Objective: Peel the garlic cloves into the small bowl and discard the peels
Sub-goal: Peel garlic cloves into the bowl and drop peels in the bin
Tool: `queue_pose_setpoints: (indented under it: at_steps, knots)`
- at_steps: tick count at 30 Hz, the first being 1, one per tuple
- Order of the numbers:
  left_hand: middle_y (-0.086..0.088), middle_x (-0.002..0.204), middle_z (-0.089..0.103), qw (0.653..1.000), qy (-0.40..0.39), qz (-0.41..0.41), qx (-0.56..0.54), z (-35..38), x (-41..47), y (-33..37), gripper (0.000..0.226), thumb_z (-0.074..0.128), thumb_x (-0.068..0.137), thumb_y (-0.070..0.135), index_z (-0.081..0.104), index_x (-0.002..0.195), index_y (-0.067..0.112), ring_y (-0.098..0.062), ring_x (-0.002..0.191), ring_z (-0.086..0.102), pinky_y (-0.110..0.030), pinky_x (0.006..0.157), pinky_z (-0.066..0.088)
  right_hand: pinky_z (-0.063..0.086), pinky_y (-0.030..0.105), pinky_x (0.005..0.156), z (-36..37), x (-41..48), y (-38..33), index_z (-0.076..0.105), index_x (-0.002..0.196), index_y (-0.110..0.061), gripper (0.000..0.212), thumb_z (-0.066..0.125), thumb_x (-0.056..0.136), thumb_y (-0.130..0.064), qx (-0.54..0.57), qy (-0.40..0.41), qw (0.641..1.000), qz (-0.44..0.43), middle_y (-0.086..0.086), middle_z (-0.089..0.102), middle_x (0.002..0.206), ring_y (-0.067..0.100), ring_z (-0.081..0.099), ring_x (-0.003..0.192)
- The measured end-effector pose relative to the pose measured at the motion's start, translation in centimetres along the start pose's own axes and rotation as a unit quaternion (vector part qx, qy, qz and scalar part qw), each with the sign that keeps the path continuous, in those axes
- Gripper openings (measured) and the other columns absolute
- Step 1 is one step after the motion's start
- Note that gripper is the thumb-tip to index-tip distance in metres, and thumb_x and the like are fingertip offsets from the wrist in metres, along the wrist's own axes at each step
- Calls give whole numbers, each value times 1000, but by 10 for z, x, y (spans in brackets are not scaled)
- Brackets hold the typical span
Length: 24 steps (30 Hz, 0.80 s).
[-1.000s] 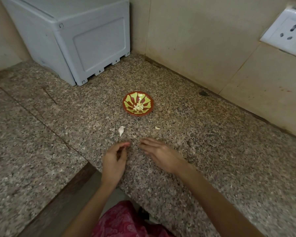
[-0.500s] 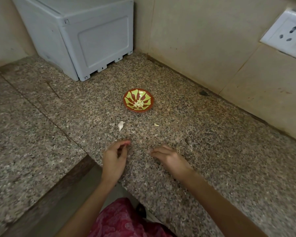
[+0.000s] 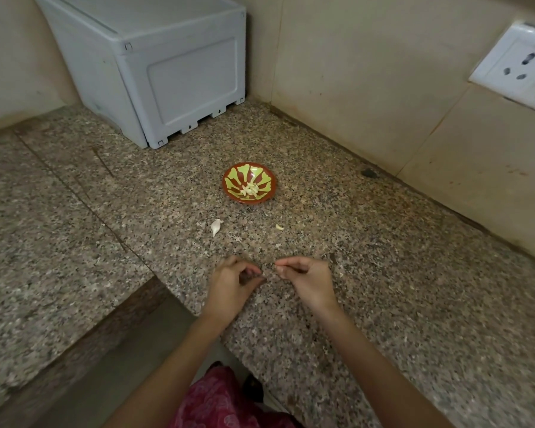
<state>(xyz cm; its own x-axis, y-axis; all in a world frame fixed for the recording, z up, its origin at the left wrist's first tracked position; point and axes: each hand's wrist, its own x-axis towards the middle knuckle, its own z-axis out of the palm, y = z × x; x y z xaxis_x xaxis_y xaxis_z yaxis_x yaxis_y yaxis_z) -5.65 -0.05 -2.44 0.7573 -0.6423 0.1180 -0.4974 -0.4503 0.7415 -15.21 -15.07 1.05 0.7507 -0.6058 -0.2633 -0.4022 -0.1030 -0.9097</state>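
Near the small bowl point(image 3: 249, 183), the left hand point(image 3: 233, 281) and right hand point(image 3: 306, 278) have pinched fingertips, but what they hold is too small to tell. The pale pieces inside the bowl cannot be counted. Left of the bowl, the grey plastic box point(image 3: 155, 57) is cut by the top edge. Right of it, the wall socket point(image 3: 518, 67) is cut by the right edge.

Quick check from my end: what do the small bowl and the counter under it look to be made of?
The small bowl: probably glazed ceramic or painted clay, going by its glossy red-brown and green pattern and thick rim; melamine is possible. The counter: polished granite or similar stone, speckled grey-brown with a visible seam between slabs.
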Motion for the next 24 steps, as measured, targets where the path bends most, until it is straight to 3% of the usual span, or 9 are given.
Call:
queue_pose_setpoints:
  at_steps: [9, 12, 14, 16, 19, 24]
  knots:
    - [17, 94, 56, 998, 14, 26, 47, 4, -1, 2, 16, 76, 75, 20, 75, 91, 21, -10, 90, 57, -28, 82, 48, 57, 22, 83, -3, 0, -1, 77, 85, -25, 20, 76, 82, -5, 38, -9, 999, 13, -11, 77, 85, 5, 73, 83]
    - [14, 95, 61, 999, 39, 1, -7, -1, -3, 7, 12, 73, 81, 11, 73, 92, 17, -1, 88, 58, -16, 82, 47, 58, 22, 82, -4, 1, -3, 77, 91, -16, 16, 75, 82, -3, 94, -5, 995, 41, -4, 77, 88, 9, 73, 84]
    - [14, 94, 66, 992, 66, -63, -83, -9, -6, 8, 15, 68, 86, 7, 71, 91, 20, 4, 86, 62, -11, 82, 47, 57, 23, 83, -1, 2, -7, 77, 92, -14, 17, 75, 82, -1, 139, -13, 988, 71, -1, 77, 90, 12, 73, 88]
    - [10, 89, 71, 970, 95, -147, -167, -20, -12, 7, 17, 65, 89, 6, 68, 87, 22, 0, 83, 66, -17, 81, 51, 57, 26, 86, 8, 3, -15, 76, 94, -11, 18, 74, 81, 1, 172, -33, 980, 94, 2, 77, 92, 16, 73, 92]
    - [-5, 79, 74, 893, 173, -256, -327, -39, -27, 7, 9, 63, 89, 2, 68, 88, 10, -15, 75, 71, -23, 71, 56, 57, 27, 87, 32, -1, -32, 75, 95, -5, 19, 72, 80, 5, 232, -74, 962, 121, 7, 77, 95, 19, 73, 94]
    - [-14, 75, 73, 792, 346, -308, -399, -87, -83, -15, 7, 67, 83, -6, 67, 83, 1, -11, 65, 69, -14, 61, 52, 59, 18, 69, 111, -26, -66, 70, 88, 4, 18, 60, 83, 18, 310, -188, 916, 175, 14, 75, 84, 15, 73, 74]
